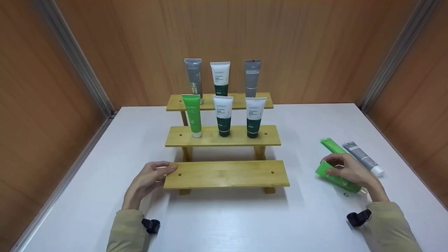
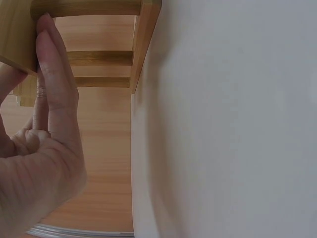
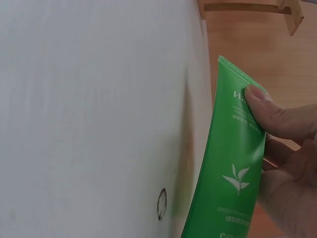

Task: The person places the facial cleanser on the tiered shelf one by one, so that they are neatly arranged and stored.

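And the right hand [image 1: 351,171] has a green tube [image 1: 336,181], pinched near its flat end, thumb on the printed face and fingers behind! It's off to the right of the wooden stand [image 1: 259,153], slanted over the white table [image 1: 227,224]; whether its far end touches down, I can't tell from here. Just beyond that hand lie another green tube [image 1: 332,144] and a silver-grey tube [image 1: 362,157], side by side.

Over on the other side, the left hand [image 1: 148,177] grips the left end of the bottom shelf [image 1: 225,174], thumb on top, fingers below. That bottom shelf is bare! The middle shelf [image 1: 206,140] carries a standing green tube [image 1: 193,113] on the left and two white-and-dark-green tubes [image 1: 223,115] beside it. Up top, a white-and-dark-green tube [image 1: 220,75] stands between two grey ones [image 1: 252,78], all upright.
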The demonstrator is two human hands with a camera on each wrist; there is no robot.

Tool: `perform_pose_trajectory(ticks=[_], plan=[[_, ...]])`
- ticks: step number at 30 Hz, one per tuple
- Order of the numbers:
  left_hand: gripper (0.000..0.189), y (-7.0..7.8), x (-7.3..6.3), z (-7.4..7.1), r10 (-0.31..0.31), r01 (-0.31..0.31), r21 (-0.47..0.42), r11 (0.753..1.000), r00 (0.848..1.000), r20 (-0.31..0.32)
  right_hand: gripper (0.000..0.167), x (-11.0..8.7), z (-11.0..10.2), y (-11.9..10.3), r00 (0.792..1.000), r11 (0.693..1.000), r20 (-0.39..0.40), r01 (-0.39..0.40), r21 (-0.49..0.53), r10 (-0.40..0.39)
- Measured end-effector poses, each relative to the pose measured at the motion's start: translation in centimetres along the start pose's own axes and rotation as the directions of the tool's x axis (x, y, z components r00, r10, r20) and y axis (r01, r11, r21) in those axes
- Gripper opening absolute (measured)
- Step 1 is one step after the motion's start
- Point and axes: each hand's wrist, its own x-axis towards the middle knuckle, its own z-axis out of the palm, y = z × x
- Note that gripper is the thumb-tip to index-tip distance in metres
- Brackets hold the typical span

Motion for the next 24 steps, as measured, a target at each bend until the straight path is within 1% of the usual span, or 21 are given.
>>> perform_pose_trajectory(ticks=[9,14,17,20,24], plan=[[0.058,-0.1,0.1,0.0,-0.008,0.008,-0.012,1.000,1.000,-0.007,0.032,0.0,0.0,-1.5,0.998,0.997,-0.048,0.045,0.058,-0.042],[0.057,-0.1,0.1,0.0,-0.009,0.009,-0.007,1.000,1.000,-0.014,0.034,0.0,0.2,-1.8,0.996,0.995,-0.070,0.055,0.089,-0.048],[0.057,-0.2,0.1,0.0,-0.007,0.007,-0.003,1.000,1.000,-0.010,0.035,0.2,0.4,-1.8,0.995,0.994,-0.080,0.057,0.088,-0.050],[0.055,-0.2,0.1,0.0,-0.006,0.006,-0.009,1.000,1.000,-0.005,0.035,0.5,0.7,-1.7,0.996,0.995,-0.084,0.041,0.088,-0.034],[0.053,0.0,0.1,0.0,-0.002,0.002,-0.021,1.000,1.000,0.008,0.037,1.1,1.3,-1.5,0.995,0.998,-0.093,-0.021,0.065,0.027]])
